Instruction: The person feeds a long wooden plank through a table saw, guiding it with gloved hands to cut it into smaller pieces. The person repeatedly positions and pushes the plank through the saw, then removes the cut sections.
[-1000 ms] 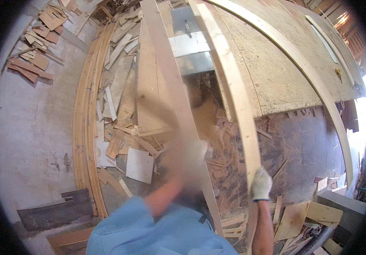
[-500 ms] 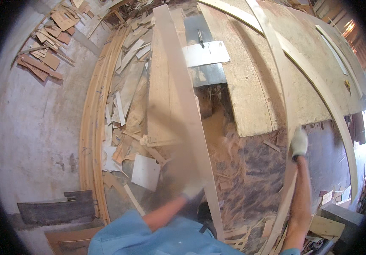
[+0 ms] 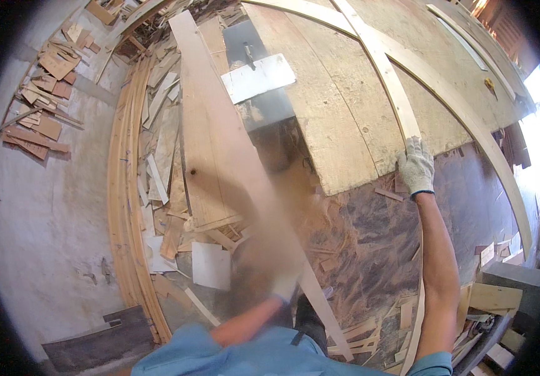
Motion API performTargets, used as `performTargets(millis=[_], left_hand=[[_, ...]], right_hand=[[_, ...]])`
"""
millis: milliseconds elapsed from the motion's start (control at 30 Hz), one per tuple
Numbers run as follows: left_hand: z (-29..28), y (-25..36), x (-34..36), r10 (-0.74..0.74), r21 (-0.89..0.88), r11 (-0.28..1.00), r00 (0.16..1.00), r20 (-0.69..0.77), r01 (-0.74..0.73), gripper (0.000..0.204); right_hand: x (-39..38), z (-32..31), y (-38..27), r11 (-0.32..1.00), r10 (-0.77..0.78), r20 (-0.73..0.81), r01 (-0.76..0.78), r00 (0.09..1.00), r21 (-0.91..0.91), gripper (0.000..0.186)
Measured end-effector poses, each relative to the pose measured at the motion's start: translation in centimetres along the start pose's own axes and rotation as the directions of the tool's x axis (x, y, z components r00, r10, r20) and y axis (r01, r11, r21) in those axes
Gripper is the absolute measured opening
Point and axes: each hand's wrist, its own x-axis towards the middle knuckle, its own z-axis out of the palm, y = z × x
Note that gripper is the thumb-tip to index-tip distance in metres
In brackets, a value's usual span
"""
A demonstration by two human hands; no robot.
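A long, wide pale wooden board [image 3: 220,106] slants from the far left down past my body. At its near left edge is my left hand [image 3: 285,285], in a pale glove; it looks closed on the board, though a hazy smear blurs its fingers. Farther right, my right hand [image 3: 416,168] wears a whitish knit glove. Its back faces up and its fingers curl over a narrow wooden strip [image 3: 386,75]. That strip runs from the far edge, over the work table [image 3: 339,144], and back under my right forearm.
A second long strip [image 3: 470,122] crosses the table to the right. A white plate [image 3: 259,78] lies near the table's gap. Long stacked boards [image 3: 123,207] line the left, beside scattered offcuts. Sawdust [image 3: 370,250] covers the floor. A grey box [image 3: 517,279] stands near right.
The whole view has swung, so the table and boards sit farther left. My right hand has shifted along the strip and now shows its back. My left hand stays at the wide board.
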Motion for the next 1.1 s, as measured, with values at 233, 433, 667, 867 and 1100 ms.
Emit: performTargets(millis=[233,433,667,867,1100], left_hand=[[-0.6,1.8,0.1,0.156,-0.049,0.987,0.987,0.034,-0.154,0.037],[-1.8,8.5,-1.9,-0.084,-0.591,0.806,0.991,-0.101,0.008,0.025],[-2.0,6.7,0.5,0.212,-0.180,0.962,0.977,0.019,-0.205,0.037],[-2.7,6.5,-2.8,0.500,0.294,0.842,0.859,-0.108,-0.453,0.042],[-4.2,14.5,-6.9,-0.168,-0.420,0.899,0.984,-0.064,0.126,0.040]], right_hand=[[-1.1,-1.2,0.0,0.994,0.000,-0.028,0.003,1.000,0.112,0.061],[-13.9,-5.8,-4.0,0.874,0.069,-0.149,0.012,0.986,0.486,0.054],[-26.0,-5.4,-0.8,0.840,0.340,-0.036,-0.286,0.940,0.462,0.043],[-37.3,-7.4,-0.9,0.724,0.158,0.447,-0.411,0.880,0.554,0.032],[-57.8,-4.7,1.1,0.556,0.023,0.814,-0.684,0.581,0.473,0.044]])
